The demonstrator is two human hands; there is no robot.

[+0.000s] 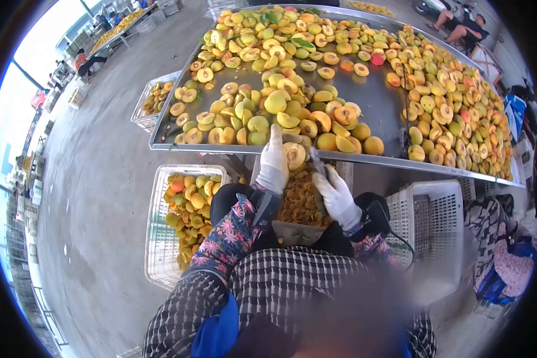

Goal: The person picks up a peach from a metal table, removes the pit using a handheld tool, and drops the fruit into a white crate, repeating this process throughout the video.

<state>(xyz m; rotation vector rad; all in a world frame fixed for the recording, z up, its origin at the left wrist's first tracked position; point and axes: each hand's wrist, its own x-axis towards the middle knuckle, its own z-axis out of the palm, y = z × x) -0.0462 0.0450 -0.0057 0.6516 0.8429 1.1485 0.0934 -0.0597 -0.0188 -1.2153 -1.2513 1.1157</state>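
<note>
My left hand [274, 162], in a white glove, is closed around a halved yellow peach [294, 156] whose cut face with a brown centre shows. My right hand [339, 198], also gloved in white, grips a small metal tool [318, 162], perhaps a pitting knife; its tip is close to the peach half and contact is hard to make out. Both hands are just in front of the metal table's edge [364, 159]. Below them a crate [298, 234] between my knees holds brownish-orange peach scraps [304, 200].
Halved peaches [453, 113] are heaped across the table. A white crate [155, 238] of peach pieces stands at my left, another white crate [447, 238] at my right. Beneath the table's left end is a further crate [146, 122] with fruit. A person [464, 30] sits beyond.
</note>
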